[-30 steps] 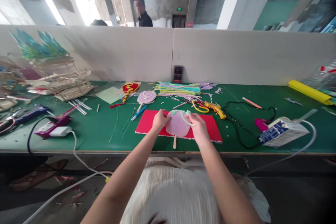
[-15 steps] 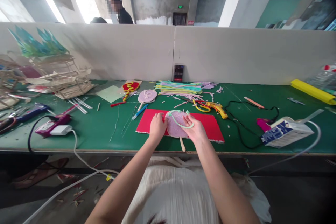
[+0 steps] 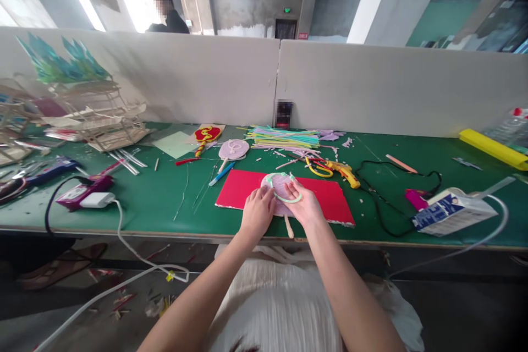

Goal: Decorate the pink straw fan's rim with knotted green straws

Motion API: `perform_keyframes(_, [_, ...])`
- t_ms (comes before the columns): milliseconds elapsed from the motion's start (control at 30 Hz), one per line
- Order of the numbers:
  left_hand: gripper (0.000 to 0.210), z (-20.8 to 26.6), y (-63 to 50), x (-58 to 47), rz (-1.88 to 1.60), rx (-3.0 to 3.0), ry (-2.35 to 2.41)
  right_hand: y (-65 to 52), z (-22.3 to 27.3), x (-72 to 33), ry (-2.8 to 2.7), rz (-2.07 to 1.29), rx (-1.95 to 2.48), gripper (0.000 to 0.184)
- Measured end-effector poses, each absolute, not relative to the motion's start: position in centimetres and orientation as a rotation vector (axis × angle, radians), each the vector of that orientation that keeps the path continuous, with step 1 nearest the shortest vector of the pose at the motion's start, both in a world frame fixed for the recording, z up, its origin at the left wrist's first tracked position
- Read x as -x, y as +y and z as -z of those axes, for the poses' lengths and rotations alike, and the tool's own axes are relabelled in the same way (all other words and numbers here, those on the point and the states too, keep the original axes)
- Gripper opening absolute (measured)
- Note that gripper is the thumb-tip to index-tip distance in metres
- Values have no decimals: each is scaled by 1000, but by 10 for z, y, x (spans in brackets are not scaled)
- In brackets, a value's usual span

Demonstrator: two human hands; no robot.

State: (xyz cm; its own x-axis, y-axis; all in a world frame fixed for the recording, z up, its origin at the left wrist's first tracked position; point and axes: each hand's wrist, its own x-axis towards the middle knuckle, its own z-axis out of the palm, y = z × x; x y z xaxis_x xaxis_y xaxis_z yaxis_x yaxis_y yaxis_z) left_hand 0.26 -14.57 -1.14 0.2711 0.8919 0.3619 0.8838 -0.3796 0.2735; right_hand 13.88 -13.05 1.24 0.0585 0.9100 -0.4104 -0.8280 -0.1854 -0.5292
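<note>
A round lilac fan (image 3: pixel 279 178) with a short beige stick handle (image 3: pixel 289 227) lies on a red board (image 3: pixel 233 187), close to the table's front edge. A pale green fuzzy stem (image 3: pixel 295 199) curves across the fan's face and is attached near its top. My left hand (image 3: pixel 259 210) rests over the fan's lower left, fingers bent together and pressing on it; its fingertips partly hide the stem's left side. At the fan's right edge, my right hand (image 3: pixel 304 203) is palm-up, with the green stem between its thumb and fingers.
Behind the board lie a bundle of pastel stems (image 3: pixel 284 136), a second lilac fan (image 3: pixel 234 149), a blue pen (image 3: pixel 221 174) and a yellow glue gun (image 3: pixel 344 172). A power strip (image 3: pixel 84 192) is left, a carton (image 3: pixel 454 212) right. A person (image 3: pixel 171 21) is beyond the partition.
My left hand has moved right and inward, from the fan's left edge onto its lower left face. The right hand stays at the fan's right edge with the green stem.
</note>
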Motion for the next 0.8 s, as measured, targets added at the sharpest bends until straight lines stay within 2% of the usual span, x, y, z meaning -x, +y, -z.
perform_keyframes(267, [26, 12, -143, -4, -719, -2494, 1811, -129, -10, -137, -92, -1615, 800, 15])
perform_keyframes(800, [29, 15, -135, -6, -673, -2506, 1868, -103, 12, -158, -268, -1718, 685, 17])
